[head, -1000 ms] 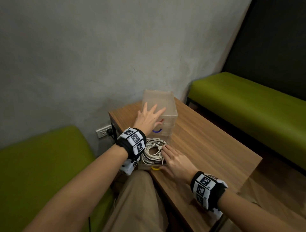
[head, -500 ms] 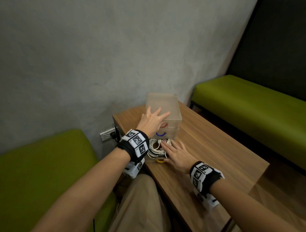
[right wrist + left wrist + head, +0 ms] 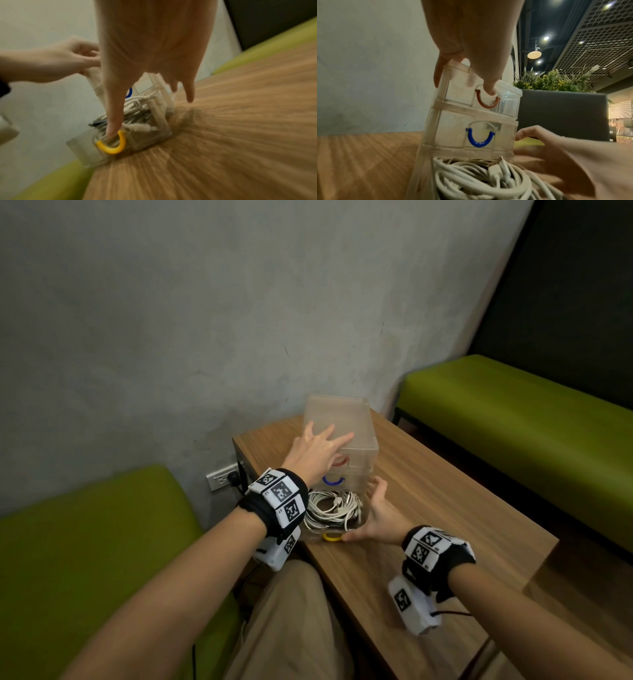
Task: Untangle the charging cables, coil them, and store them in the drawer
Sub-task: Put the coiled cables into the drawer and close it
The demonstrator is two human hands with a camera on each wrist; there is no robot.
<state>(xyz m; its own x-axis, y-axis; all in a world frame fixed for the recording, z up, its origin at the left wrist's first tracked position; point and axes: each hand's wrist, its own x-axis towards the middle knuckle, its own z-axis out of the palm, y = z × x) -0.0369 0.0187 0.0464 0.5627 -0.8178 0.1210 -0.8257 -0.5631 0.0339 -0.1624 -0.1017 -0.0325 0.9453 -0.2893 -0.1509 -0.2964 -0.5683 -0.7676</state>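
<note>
A clear plastic drawer unit (image 3: 342, 422) stands at the far end of the wooden table (image 3: 445, 525). Its top drawer has a red handle (image 3: 486, 101), the middle one a blue handle (image 3: 479, 139). The bottom drawer (image 3: 150, 135), with a yellow handle (image 3: 333, 538), is pulled out and holds coiled white cables (image 3: 330, 508). My left hand (image 3: 317, 451) rests flat on the unit's top, fingers spread. My right hand (image 3: 375, 515) lies along the drawer's right side, fingers straight, thumb touching the drawer front beside the yellow handle (image 3: 113, 144).
Green benches stand on the left (image 3: 85, 542) and on the right (image 3: 513, 422) of the table. A wall socket (image 3: 221, 477) with a plug sits low on the grey wall behind the table's corner. My leg in khaki trousers (image 3: 291, 628) is against the table's near edge.
My right hand left the top of the cables and turned to the drawer's right side, thumb at its front. The left hand stayed on the unit's top.
</note>
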